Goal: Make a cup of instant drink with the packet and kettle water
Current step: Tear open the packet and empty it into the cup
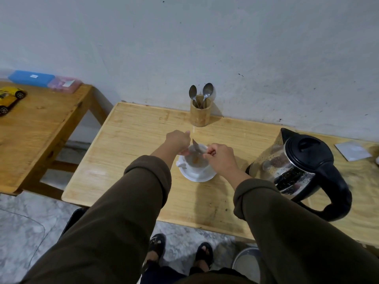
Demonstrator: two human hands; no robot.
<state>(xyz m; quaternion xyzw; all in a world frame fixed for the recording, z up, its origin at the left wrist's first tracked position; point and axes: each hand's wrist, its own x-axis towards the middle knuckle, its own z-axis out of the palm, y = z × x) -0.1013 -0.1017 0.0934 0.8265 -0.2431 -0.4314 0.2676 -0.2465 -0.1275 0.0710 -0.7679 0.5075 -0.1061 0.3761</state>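
Nearby, kettle (299,171) right of cup (196,162); spoon holder (200,113) behind.

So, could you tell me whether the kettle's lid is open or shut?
Shut: the kettle stands upright with its black lid sitting flat on top.

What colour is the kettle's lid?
Black, seen in the head view: the kettle's lid.

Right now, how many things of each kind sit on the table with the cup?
Spoons: 2
Holder: 1
Cup: 1
Saucer: 1
Kettle: 1
Packets: 2
Total: 8
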